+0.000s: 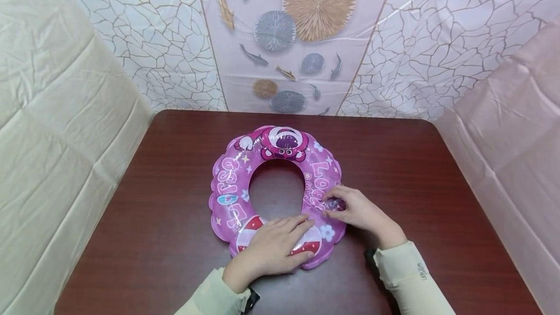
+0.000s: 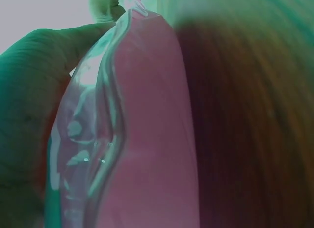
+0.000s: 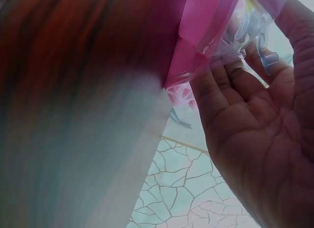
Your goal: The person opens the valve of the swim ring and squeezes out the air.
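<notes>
A pink inflatable swim ring, printed with a bear, flowers and lettering, lies on the table in the head view. My left hand rests flat across its near side, fingers stretched over the strawberry print. In the left wrist view the ring's seamed edge runs beside that hand. At the ring's right side my right hand pinches the vinyl, thumb and fingers on either side of a clear valve. The right wrist view shows the valve's small clear strap close to the fingers; the thumb tip is hidden there.
The ring sits on a dark reddish-brown wooden table with rounded far corners. A patterned cloth backdrop hangs behind the far edge, and pale cloth walls flank both sides.
</notes>
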Available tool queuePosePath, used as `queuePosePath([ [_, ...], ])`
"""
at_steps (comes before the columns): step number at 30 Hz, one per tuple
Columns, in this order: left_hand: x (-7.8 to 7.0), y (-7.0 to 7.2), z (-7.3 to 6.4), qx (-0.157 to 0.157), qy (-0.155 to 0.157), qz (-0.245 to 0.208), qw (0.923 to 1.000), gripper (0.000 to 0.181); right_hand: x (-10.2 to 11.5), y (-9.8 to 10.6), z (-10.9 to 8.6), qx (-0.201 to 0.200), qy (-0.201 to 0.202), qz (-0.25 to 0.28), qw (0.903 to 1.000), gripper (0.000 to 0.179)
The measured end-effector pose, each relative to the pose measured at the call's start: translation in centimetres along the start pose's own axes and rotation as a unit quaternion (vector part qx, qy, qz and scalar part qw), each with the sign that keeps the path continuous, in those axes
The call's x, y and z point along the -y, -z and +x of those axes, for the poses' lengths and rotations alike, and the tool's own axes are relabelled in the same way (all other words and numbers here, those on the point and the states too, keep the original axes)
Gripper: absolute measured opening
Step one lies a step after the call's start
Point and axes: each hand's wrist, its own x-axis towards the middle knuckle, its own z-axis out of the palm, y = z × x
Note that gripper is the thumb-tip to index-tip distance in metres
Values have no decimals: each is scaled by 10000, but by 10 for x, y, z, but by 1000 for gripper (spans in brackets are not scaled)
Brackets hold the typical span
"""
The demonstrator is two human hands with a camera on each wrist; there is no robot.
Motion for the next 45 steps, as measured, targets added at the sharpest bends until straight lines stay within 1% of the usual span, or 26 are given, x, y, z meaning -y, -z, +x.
queuePosePath([
  [6, 1, 1, 0, 87, 2, 5, 10000, 70, 0, 0, 1, 32, 42, -36, 10000, 34],
  [13, 2, 1, 1, 93, -69, 84, 9999, 70, 0, 1, 2, 77, -36, -46, 10000, 34],
  [23, 7, 6, 3, 212, -126, -19, 9997, 69, 0, 0, 6, 102, -22, -93, 9999, 34],
  [27, 13, 8, 6, 285, -181, -32, 9994, 69, -2, 2, 8, 39, 26, -113, 9999, 35],
  [32, 23, 10, 13, 255, -256, -24, 9993, 69, -6, 3, 12, -157, 171, -212, 9995, 36],
  [34, 27, 11, 16, 292, -280, -61, 9992, 69, -9, 3, 14, -196, 173, -244, 9994, 36],
  [37, 34, 16, 21, 378, -291, -111, 9988, 70, -11, 4, 19, -238, 170, -259, 9992, 34],
  [41, 43, 21, 28, 554, -220, -167, 9981, 70, -12, 6, 26, -209, 80, -178, 9996, 34],
  [45, 50, 23, 32, 697, -193, -249, 9971, 70, -13, 7, 31, -149, 1, -127, 9998, 35],
])
